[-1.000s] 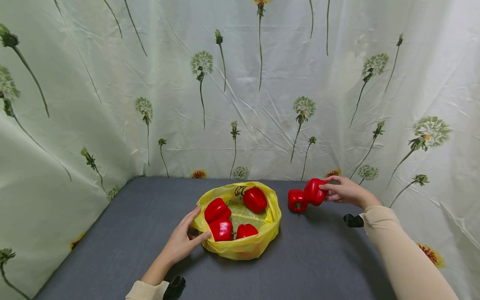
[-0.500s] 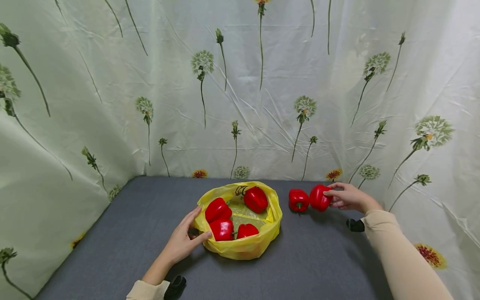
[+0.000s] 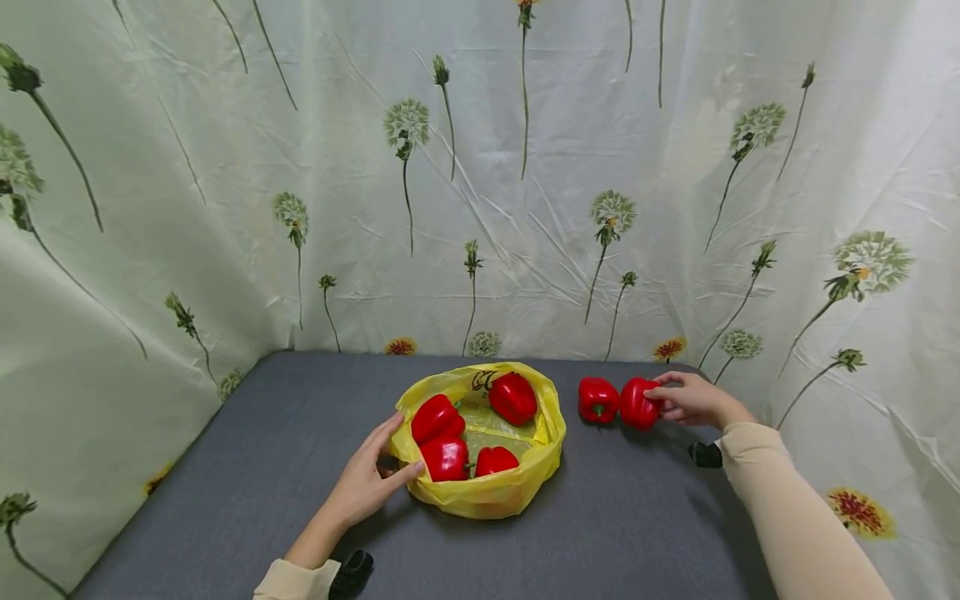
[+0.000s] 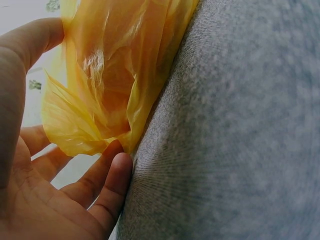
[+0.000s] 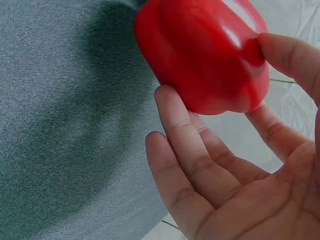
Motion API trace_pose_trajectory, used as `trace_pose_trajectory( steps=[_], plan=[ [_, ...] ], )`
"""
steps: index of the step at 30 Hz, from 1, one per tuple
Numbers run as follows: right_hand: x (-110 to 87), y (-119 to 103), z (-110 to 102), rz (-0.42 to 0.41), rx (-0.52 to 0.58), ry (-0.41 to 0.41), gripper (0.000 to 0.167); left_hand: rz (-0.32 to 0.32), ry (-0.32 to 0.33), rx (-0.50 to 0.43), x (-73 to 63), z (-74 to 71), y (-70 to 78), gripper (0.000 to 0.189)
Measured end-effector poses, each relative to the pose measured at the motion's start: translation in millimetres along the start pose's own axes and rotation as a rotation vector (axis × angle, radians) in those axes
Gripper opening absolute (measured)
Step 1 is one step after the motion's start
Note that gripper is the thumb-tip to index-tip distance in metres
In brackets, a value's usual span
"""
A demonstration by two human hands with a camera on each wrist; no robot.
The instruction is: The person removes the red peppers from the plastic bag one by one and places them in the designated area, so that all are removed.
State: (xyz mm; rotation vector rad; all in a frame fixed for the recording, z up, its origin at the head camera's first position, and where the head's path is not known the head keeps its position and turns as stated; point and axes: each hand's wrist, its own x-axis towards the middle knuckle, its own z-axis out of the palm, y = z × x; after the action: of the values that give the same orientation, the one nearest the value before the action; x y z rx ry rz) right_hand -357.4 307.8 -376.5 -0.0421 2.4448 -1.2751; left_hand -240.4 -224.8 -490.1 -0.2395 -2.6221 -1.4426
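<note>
My right hand [image 3: 696,400] pinches a red bell pepper [image 3: 636,405] between thumb and fingers at the back right of the table. In the right wrist view this pepper [image 5: 205,55] has the thumb on one side and fingertips below. Immediately left of it rests another red bell pepper [image 3: 597,400], its green stem facing front. With fingers spread, my left hand [image 3: 363,485] touches the left side of a yellow plastic bag [image 3: 487,502]. Several red peppers lie inside the bag's rolled-open mouth, one of them a pepper [image 3: 513,398] at its back right.
A grey cloth-covered table [image 3: 247,483] carries everything. Behind it and along both sides hangs a pale curtain [image 3: 345,192] printed with dandelions. Black straps show at both wrists.
My right hand has lowered the pepper from above the table to beside the other loose pepper. The left hand and bag have stayed in place.
</note>
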Motion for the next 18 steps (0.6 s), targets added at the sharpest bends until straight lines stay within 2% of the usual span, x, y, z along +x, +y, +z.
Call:
trace_pose_trajectory(
  steps=[6,18],
  plan=[
    [3.9,6.0,4.0,0.003,-0.017,0.011,0.055,-0.001,-0.010,-0.001,-0.7,-0.3,0.7,0.090],
    [11.3,15.1,4.9,0.005,-0.093,0.042,0.058,-0.004,-0.008,0.010,0.3,-0.6,0.2,0.091]
  ],
)
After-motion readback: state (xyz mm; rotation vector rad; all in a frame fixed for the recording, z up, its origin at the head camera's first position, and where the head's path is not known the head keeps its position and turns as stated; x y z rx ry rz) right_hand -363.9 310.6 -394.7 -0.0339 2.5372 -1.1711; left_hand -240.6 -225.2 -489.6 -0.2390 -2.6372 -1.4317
